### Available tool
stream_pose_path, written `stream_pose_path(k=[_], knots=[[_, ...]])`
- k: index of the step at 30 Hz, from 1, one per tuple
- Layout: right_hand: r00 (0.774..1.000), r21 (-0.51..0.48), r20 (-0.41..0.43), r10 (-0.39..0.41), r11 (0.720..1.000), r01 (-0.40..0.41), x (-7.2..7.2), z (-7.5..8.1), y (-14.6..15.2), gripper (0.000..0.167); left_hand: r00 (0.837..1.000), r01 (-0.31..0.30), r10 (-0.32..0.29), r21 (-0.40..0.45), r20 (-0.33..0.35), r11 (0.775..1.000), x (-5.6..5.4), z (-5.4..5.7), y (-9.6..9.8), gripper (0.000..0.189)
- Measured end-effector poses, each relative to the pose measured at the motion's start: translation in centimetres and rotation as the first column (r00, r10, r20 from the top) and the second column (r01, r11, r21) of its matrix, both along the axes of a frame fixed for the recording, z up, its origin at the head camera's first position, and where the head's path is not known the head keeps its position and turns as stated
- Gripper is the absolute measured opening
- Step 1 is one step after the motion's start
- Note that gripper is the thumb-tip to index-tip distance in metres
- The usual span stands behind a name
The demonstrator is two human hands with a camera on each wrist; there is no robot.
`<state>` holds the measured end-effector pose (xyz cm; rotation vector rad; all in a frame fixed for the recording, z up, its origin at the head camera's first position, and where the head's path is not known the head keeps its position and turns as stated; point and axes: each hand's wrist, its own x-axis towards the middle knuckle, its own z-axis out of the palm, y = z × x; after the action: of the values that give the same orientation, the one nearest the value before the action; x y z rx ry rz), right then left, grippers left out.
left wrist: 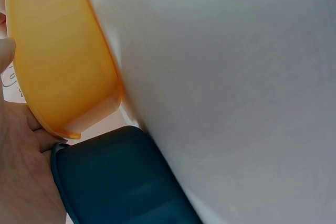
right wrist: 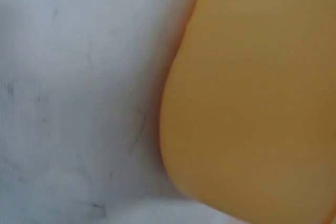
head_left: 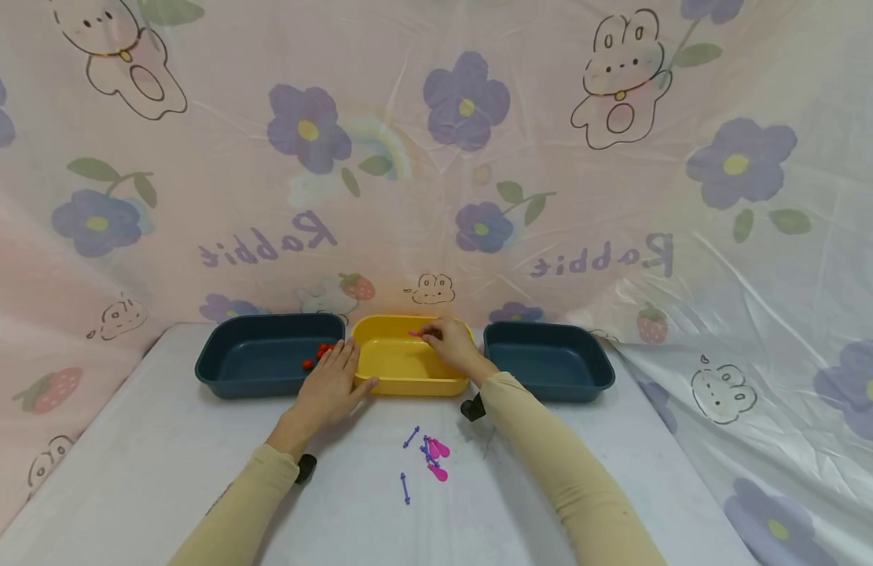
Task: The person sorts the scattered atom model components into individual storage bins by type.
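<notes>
Beige sleeves (head_left: 577,472) enter at the lower left and lower right of the frame. Near the centre, the left hand (head_left: 330,387) lies with fingers extended over the adjoining rims of the left navy tray (head_left: 248,363) and the yellow tray (head_left: 408,387). The right hand (head_left: 452,346) pinches a small pink piece (head_left: 413,334) over the yellow tray. Red pieces (head_left: 307,364) sit in the left navy tray; navy tray number 2 (head_left: 549,362) stands right of centre. Purple double-ended pins (head_left: 405,489) and 3 pink paddle-shaped pieces (head_left: 439,473) lie lower centre on the table (head_left: 146,464).
</notes>
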<state>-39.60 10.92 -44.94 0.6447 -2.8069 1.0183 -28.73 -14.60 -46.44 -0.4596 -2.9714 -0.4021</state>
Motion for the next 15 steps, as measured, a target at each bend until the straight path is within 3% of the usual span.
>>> stream_pose_path(k=[8, 15], knots=[[1.000, 0.000, 0.019, 0.001, 1.000, -0.001, 0.35, 0.24, -0.01, 0.019, 1.000, -0.005, 0.005, -0.001, 0.001, 1.000, 0.00, 0.02, 0.08, 0.085], [0.999, -0.005, -0.020, 0.026, 1.000, -0.026, 0.78, 0.15, 0.21, 0.017, 1.000, -0.012, 0.012, -0.011, 0.011, 1.000, -0.01, -0.02, -0.01, 0.086]])
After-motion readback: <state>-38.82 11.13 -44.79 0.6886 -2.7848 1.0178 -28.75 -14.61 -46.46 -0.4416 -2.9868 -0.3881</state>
